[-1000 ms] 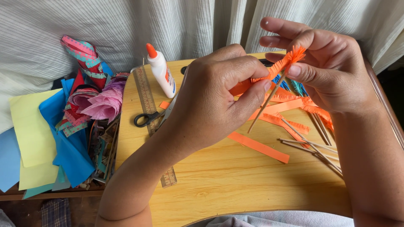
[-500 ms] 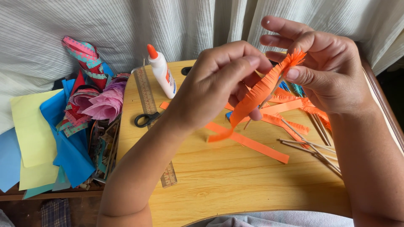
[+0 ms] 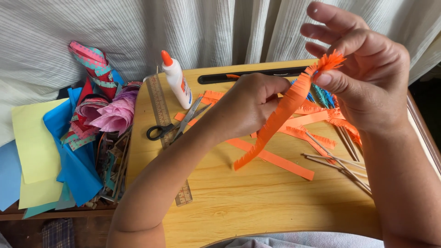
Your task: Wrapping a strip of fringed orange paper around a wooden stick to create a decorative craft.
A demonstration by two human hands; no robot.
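From where I watch, the work looks roughly midway, as far as I can judge: the fringed orange paper strip (image 3: 280,117) is wound onto the top of a thin stick, where a tight orange tuft (image 3: 327,61) already sits, but most of the strip hangs loose, slanting down and to the left, its free end above the desk (image 3: 257,202) without touching it. The stick itself is mostly hidden behind the paper and the fingers, so I cannot tell how much of it is covered. The right hand (image 3: 367,78) holds the top: thumb and forefinger are pinched together on the wound part just under the tuft, while its other three fingers (image 3: 321,11) are spread apart and raised, touching nothing. The left hand (image 3: 250,105) is curled into a loose fist around the middle of the strip; its fingertips face away from me, so I take it as closed on the paper but cannot see the exact pinch. What is left, I judge, is the whole hanging length to be wrapped down. On the desk under the hands lie more orange fringed strips (image 3: 275,158), a few bare wooden sticks (image 3: 340,160), and what look like finished blue and teal pieces (image 3: 321,96) behind the right hand. Further left are scissors (image 3: 177,124), a glue bottle (image 3: 177,82) with an orange cap, a ruler (image 3: 163,119), and, off the desk's edge, a heap of coloured papers (image 3: 55,147).
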